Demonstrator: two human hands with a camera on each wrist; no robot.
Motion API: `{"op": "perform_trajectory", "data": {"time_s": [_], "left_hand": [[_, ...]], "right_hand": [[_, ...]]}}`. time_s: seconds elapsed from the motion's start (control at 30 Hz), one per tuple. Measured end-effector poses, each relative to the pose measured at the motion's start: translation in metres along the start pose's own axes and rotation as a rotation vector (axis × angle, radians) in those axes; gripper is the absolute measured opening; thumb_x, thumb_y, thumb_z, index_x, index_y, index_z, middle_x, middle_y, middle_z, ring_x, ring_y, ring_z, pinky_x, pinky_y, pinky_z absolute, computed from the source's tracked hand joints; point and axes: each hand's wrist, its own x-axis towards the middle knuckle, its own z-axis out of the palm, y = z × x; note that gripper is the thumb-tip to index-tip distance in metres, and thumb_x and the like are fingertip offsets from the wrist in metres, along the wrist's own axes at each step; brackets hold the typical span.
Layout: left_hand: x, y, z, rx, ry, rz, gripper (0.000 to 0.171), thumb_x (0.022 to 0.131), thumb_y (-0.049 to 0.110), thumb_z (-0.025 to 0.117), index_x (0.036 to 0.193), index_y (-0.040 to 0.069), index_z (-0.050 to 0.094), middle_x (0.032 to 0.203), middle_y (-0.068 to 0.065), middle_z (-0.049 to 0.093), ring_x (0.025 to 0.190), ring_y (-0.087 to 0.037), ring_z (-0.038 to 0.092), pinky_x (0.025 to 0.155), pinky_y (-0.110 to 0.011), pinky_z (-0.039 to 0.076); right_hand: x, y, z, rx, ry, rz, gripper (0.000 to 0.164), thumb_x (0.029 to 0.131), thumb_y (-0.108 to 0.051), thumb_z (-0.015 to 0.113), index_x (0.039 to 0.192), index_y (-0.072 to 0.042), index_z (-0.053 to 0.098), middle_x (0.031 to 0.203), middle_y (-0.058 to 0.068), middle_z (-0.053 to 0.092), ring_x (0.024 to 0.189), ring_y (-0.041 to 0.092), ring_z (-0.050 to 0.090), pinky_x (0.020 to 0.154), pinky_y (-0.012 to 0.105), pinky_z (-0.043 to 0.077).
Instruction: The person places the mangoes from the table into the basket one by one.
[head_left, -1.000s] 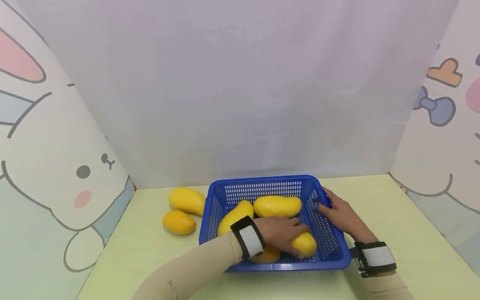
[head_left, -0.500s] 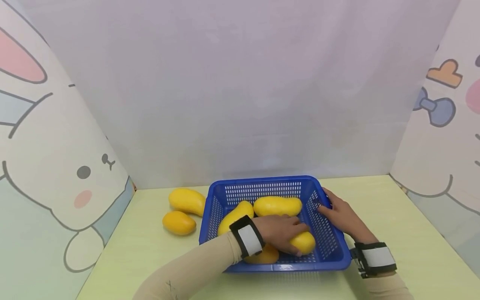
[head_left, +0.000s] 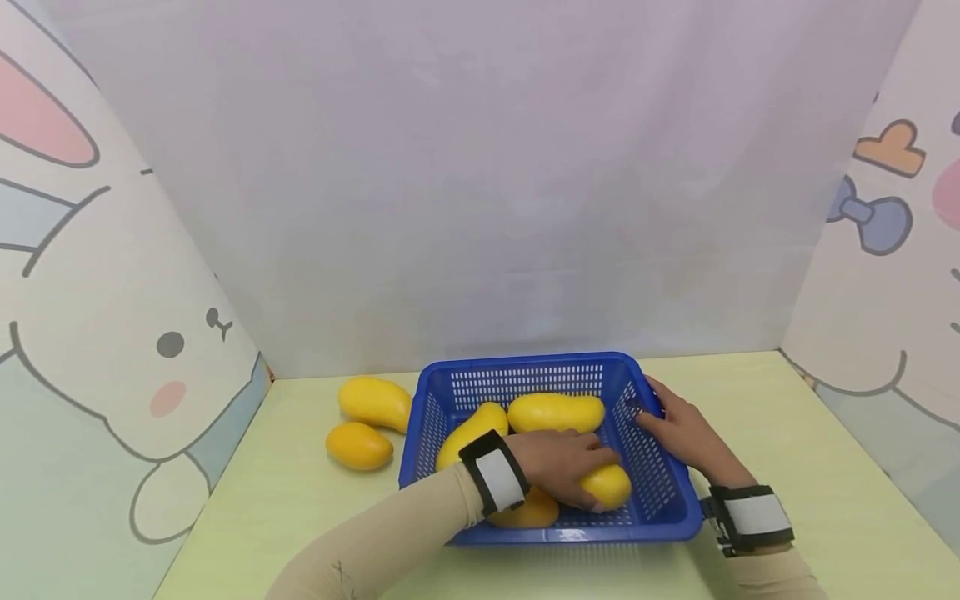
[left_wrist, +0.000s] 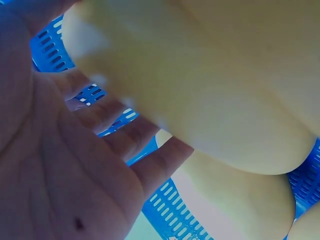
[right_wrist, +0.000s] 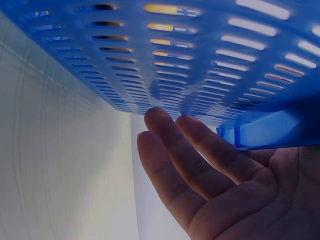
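Note:
A blue plastic basket (head_left: 517,362) holds several yellow mangoes. My left hand (head_left: 558,468) reaches down into it and grips a mango (head_left: 609,487) at the front right, fingers curled over its top. The left wrist view shows this mango (left_wrist: 215,95) large against the fingertips. Beneath my left wrist lies a more orange mango (head_left: 528,510), partly covered. Behind the hand are two more, one lengthwise mango (head_left: 555,412) and one slanted mango (head_left: 472,433). My right hand (head_left: 686,429) holds the basket's right rim, thumb inside and fingers (right_wrist: 170,165) along the outer wall.
Left of the basket, a yellow mango (head_left: 375,402) and a smaller orange-yellow mango (head_left: 358,446) lie on the pale green table (head_left: 300,500). A plain light wall (head_left: 480,208) rises behind, with cartoon-printed panels (head_left: 112,333) on both sides.
The mango under my left hand has shifted slightly left, and the orange one by the basket's front has slid a little left too. My right hand stays on the rim.

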Motion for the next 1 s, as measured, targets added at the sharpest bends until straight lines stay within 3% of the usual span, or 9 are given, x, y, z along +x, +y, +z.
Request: {"op": "perform_trajectory", "data": {"time_s": [0.73, 1.0], "left_hand": [[-0.011, 0.002, -0.012, 0.009, 0.034, 0.035, 0.064, 0.088, 0.058, 0.050, 0.143, 0.031, 0.033, 0.140, 0.012, 0.035, 0.119, -0.007, 0.038, 0.094, -0.020, 0.035], [-0.019, 0.006, -0.020, 0.138, 0.128, -0.012, 0.069, 0.083, 0.068, 0.046, 0.143, 0.035, 0.032, 0.138, 0.011, 0.038, 0.119, -0.010, 0.038, 0.096, -0.026, 0.036]], "right_hand": [[0.000, 0.003, 0.001, -0.003, 0.002, 0.008, 0.068, 0.095, -0.025, 0.048, 0.148, -0.006, 0.010, 0.126, 0.033, 0.044, 0.081, 0.025, 0.061, 0.062, 0.039, 0.054], [0.001, 0.002, 0.001, 0.005, -0.002, 0.010, 0.068, 0.095, -0.024, 0.048, 0.148, -0.006, 0.010, 0.126, 0.033, 0.045, 0.082, 0.026, 0.061, 0.061, 0.039, 0.054]]}}
